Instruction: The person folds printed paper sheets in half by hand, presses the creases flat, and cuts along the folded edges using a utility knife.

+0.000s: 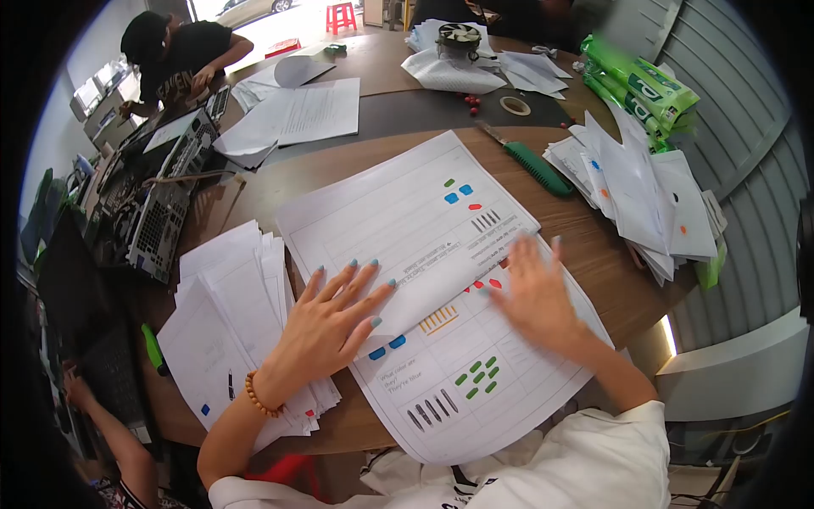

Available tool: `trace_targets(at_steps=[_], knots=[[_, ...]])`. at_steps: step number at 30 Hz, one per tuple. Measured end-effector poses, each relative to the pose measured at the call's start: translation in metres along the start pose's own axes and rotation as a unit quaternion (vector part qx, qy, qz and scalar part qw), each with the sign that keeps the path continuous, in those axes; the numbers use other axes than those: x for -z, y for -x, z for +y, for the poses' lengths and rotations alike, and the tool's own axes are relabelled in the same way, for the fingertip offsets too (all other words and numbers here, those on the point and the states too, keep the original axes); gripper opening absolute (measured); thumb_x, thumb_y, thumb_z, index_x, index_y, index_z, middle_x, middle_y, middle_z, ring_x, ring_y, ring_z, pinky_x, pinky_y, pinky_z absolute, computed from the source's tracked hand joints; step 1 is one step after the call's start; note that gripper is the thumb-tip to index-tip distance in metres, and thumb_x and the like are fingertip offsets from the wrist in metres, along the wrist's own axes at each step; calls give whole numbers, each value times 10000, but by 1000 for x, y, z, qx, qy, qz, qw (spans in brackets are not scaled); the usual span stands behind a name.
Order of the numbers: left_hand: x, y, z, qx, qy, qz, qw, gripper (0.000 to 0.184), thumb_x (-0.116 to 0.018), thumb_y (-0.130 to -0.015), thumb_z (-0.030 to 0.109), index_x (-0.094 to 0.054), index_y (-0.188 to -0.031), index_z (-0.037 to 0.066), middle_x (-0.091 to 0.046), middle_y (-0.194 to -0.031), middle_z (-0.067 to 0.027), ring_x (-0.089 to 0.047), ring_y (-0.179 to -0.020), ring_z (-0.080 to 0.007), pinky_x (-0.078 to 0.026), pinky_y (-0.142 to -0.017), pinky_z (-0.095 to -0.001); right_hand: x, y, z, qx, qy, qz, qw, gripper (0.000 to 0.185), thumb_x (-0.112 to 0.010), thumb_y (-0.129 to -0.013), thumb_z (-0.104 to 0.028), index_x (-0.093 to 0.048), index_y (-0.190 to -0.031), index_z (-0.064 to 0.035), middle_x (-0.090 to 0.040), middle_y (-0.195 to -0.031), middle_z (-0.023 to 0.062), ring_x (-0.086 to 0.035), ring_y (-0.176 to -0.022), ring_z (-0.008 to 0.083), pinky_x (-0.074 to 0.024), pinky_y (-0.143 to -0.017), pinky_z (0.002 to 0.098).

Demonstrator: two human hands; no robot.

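A large printed paper sheet (441, 399) lies in front of me with its far part folded over toward me. Small green, blue and red shapes and rows of strokes show on it. My left hand (331, 310) rests flat on the folded part, fingers spread, near its left side. On the right, my right hand (538, 297) is blurred by motion, with its fingers extended over the fold's edge. To the left is a pile of loose papers (229, 314). A green-handled tool (538, 168) lies beyond the sheet.
An opened computer case (170, 195) stands at the left, near a green marker (153, 348). Papers are stacked at the right (636, 187) below a green package (640, 85). A tape roll (515, 106) and cooling fan (459, 41) sit farther back. One person (170, 59) leans at the far left; another's arm (114, 424) shows lower left.
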State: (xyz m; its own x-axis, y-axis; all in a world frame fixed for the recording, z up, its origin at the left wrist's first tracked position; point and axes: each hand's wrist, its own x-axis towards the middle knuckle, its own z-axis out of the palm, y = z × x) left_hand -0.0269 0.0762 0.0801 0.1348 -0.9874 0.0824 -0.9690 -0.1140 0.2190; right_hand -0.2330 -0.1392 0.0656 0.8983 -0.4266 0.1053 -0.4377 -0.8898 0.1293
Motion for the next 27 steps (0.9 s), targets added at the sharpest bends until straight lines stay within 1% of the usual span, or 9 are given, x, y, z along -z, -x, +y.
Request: trace_targets(at_steps=[1,3,8,10,15,19,21,23,27], knots=[[2,-1,0,-5,-5,0,1000,439,-394,-925,302,-446,-1352,213,-368,-1438,-73,-344,-1320,-285,-195,-1100,-507,4,1,-15,29,-35,-2,999,769,-452,-891,-494,-387,-1256,179,-380,-1342,318,-318,-1312,378,-133,-1081,569],[5,-2,2,7,6,-11,1000,448,-313,-927,210,-444,-1356,214,-367,-1440,-67,-353,-1312,-289,-197,-1104,-481,13,6,-49,110,-57,7,992,765,-454,-877,-526,-466,-1199,167,-431,-1298,317,-374,-1266,394,-179,-1066,571],[5,-2,1,2,4,-12,1000,454,-262,-942,200,-446,-1357,211,-373,-1435,-72,-367,-1299,-296,-191,-1103,-470,24,28,-120,242,-123,40,962,769,-464,-856,-546,-495,-1179,151,-457,-1277,306,-399,-1240,417,-241,-1057,532],[5,-2,-1,3,5,-14,1000,458,-258,-943,192,-434,-1365,208,-363,-1441,-71,-372,-1293,-296,-193,-1100,-471,23,31,-133,320,-159,57,932,734,-453,-870,-526,-501,-1178,138,-463,-1288,274,-394,-1257,385,-274,-1058,483],[5,0,0,3,15,-12,1000,465,-270,-936,189,-415,-1377,211,-352,-1447,-67,-358,-1302,-287,-184,-1102,-474,7,23,-119,365,-272,94,886,668,-478,-885,-463,-470,-1224,113,-476,-1297,224,-411,-1265,313,-297,-1051,460],[4,1,0,-3,-3,-11,1000,474,-327,-921,210,-385,-1390,232,-339,-1455,-62,-349,-1311,-281,-178,-1107,-479,10,21,-57,220,-224,81,946,591,-564,-865,-359,-464,-1202,117,-483,-1255,266,-451,-1209,353,-298,-1044,482],[4,2,-1,-5,0,-24,1000,495,-386,-900,201,-382,-1394,228,-305,-1475,-58,-312,-1334,-292,-158,-1115,-482,10,20,-16,82,-217,41,972,595,-582,-860,-317,-427,-1232,122,-475,-1262,272,-450,-1203,363,-296,-1042,490],[3,2,-1,-5,-2,-22,1000,504,-403,-896,208,-374,-1399,228,-305,-1476,-64,-308,-1337,-292,-163,-1112,-490,-4,20,28,16,-109,70,992,558,-572,-875,-252,-400,-1251,124,-460,-1269,286,-452,-1192,390,-288,-1049,485],[-1,2,-1,-12,-22,-10,1000,500,-403,-897,206,-372,-1396,227,-318,-1466,-74,-326,-1327,-291,-184,-1103,-497,7,24,46,-45,-244,125,961,534,-552,-888,-182,-354,-1277,125,-456,-1275,272,-473,-1184,372,-326,-1033,469]])
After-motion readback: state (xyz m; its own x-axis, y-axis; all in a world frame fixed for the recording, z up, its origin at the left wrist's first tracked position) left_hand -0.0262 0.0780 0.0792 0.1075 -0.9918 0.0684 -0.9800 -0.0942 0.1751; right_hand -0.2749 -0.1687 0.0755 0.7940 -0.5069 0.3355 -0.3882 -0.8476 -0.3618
